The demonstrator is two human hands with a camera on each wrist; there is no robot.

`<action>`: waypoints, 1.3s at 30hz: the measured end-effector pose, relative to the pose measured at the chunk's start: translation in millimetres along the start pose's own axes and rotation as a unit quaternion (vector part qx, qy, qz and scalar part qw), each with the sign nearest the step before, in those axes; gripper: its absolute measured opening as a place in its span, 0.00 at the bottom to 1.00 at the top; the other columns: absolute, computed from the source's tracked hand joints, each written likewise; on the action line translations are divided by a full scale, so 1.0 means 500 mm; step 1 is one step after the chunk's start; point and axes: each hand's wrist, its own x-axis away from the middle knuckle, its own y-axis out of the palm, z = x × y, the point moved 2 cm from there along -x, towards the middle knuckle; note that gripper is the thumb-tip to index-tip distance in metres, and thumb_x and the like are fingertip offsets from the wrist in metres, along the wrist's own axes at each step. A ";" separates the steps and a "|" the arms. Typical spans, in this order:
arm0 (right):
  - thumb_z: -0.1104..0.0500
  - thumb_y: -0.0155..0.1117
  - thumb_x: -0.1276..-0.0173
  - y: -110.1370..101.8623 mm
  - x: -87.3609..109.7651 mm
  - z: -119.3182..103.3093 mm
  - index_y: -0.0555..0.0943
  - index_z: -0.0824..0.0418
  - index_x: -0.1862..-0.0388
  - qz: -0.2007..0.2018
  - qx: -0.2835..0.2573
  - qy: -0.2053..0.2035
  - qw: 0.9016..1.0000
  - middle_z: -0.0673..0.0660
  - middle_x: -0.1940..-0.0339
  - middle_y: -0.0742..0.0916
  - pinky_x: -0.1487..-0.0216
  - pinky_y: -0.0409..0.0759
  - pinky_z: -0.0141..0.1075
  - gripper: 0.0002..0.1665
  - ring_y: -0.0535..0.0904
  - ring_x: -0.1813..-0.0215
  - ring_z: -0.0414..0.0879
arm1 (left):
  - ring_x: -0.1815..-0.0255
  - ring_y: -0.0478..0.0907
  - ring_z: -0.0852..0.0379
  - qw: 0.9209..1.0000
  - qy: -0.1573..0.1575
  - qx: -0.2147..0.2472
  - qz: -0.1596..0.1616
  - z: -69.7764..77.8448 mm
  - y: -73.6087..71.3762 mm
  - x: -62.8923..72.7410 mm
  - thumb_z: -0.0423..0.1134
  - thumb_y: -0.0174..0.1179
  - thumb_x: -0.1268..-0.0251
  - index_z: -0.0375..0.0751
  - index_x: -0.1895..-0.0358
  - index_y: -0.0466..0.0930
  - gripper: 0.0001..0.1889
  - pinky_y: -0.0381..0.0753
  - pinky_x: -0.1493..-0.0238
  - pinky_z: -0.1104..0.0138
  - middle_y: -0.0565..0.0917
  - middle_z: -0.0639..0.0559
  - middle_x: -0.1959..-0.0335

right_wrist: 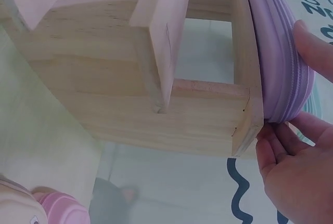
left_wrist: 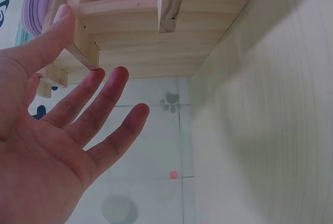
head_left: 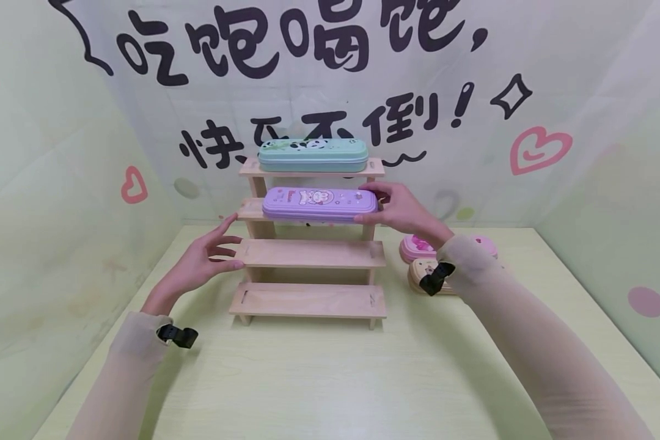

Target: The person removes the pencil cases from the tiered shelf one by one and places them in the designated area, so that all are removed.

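Note:
A purple zipped pencil case (head_left: 319,211) with a cartoon print lies lengthwise on the second step from the top of a stepped wooden rack (head_left: 308,253). My right hand (head_left: 407,208) grips its right end, thumb at the front edge and fingers behind. In the right wrist view, the zipper side of the purple case (right_wrist: 283,52) lies along the step board. At the rack's left side, my left hand (head_left: 198,260) spreads its fingers, with the thumb at the end of the third step. A mint pencil case (head_left: 313,157) with pandas occupies the top step.
On the table right of the rack lie a pink pencil case (head_left: 415,247) and a beige pencil case (head_left: 418,278), partly covered by my right forearm. The two lower steps are bare wood. A printed cloth wall (head_left: 319,98) stands close behind the rack.

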 end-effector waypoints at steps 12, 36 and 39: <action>0.59 0.83 0.40 0.002 0.015 -0.001 0.74 0.66 0.25 0.015 -0.028 -0.002 1.000 0.63 0.38 0.83 0.36 0.77 0.48 0.45 0.77 0.38 0.56 | 0.41 0.83 0.36 1.000 0.004 0.007 0.001 -0.002 -0.001 -0.002 0.32 0.74 0.34 0.68 0.13 0.48 0.55 0.85 0.41 0.60 0.76 0.34 0.30; 0.62 0.82 0.39 -0.013 0.093 -0.004 0.76 0.63 0.27 0.037 -0.076 -0.033 0.996 0.59 0.35 0.83 0.33 0.74 0.45 0.42 0.77 0.36 0.52 | 0.41 0.83 0.35 1.000 0.006 0.006 0.006 0.000 -0.001 0.003 0.32 0.74 0.34 0.64 0.13 0.48 0.55 0.84 0.44 0.70 0.76 0.32 0.30; 0.62 0.83 0.39 -0.015 0.110 -0.002 0.76 0.63 0.26 0.035 -0.075 -0.033 0.996 0.58 0.34 0.83 0.31 0.73 0.45 0.42 0.77 0.36 0.52 | 0.41 0.83 0.35 1.000 0.009 0.009 0.007 0.001 0.000 0.002 0.32 0.74 0.34 0.62 0.13 0.48 0.54 0.84 0.44 0.70 0.76 0.32 0.30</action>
